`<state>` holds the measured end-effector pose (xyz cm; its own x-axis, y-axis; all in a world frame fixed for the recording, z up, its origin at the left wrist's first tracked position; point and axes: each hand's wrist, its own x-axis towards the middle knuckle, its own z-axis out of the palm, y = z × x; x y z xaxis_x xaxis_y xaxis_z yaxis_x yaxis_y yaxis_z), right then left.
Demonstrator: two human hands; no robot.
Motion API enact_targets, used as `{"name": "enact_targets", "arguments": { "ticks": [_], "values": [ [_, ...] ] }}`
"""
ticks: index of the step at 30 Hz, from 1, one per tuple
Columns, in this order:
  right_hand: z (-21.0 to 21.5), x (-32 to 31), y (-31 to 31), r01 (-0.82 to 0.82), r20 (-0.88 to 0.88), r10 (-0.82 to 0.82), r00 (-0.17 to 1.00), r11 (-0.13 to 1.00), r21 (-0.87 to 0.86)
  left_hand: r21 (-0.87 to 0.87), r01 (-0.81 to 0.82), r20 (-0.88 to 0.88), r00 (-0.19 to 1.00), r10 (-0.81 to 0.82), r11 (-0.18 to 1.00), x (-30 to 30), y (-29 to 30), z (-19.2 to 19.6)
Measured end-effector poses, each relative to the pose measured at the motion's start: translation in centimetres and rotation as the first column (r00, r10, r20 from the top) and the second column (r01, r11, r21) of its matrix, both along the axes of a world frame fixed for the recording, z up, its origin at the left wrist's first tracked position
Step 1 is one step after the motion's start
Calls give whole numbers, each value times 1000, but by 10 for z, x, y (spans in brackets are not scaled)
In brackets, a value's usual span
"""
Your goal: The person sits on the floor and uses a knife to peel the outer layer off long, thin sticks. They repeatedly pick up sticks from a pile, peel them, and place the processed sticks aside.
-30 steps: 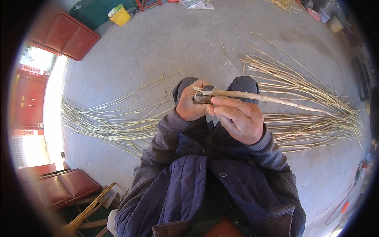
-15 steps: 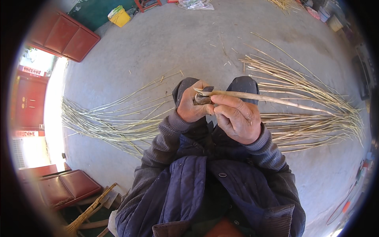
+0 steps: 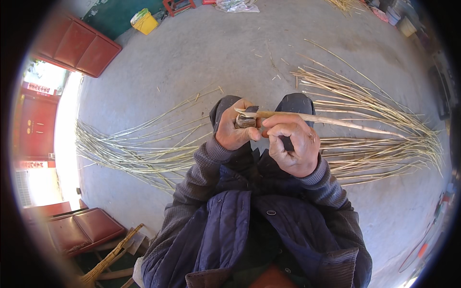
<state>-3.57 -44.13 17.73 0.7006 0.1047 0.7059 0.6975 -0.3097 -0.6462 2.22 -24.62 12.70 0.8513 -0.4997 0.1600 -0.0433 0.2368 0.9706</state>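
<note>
Above my knees, my left hand (image 3: pixel 231 128) is closed around a short, dark tool (image 3: pixel 246 122) with a blade-like tip; its exact kind is partly hidden by the fingers. A long, pale, peeled rod (image 3: pixel 341 121) lies across the tool's tip and stretches to the right. At its left end the rod looks cut or split, with a small curl sticking out. My right hand (image 3: pixel 297 144) grips the rod just right of the tool, its fingers bent beneath and along it. A small gap separates the two hands.
Thin greenish rods (image 3: pixel 129 149) fan over the floor at left. Thicker pale rods (image 3: pixel 379 149) lie spread at right. Red padded furniture (image 3: pixel 77 45) and a yellow bucket (image 3: pixel 145 22) stand at far left; a twig broom (image 3: pixel 108 259) leans at near left.
My right hand has shifted slightly right along the rod, and its fingers have changed position, widening the gap between the hands. My left hand and the tool stay nearly still.
</note>
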Motion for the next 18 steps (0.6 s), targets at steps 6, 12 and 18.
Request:
{"name": "enact_targets", "arguments": {
  "ticks": [6,12,18],
  "values": [
    [-4,-11,-5,-157,-377,327,867,895,417,17,-40,18,999,40,999,1,-3,2],
    [3,-21,-11,-106,-477,637,606,659,745,32,-42,25,999,42,999,2,-1,-2],
    [0,-21,-14,12,-434,729,529,505,863,43,-59,30,998,58,997,2,-2,-1]
  ]
}}
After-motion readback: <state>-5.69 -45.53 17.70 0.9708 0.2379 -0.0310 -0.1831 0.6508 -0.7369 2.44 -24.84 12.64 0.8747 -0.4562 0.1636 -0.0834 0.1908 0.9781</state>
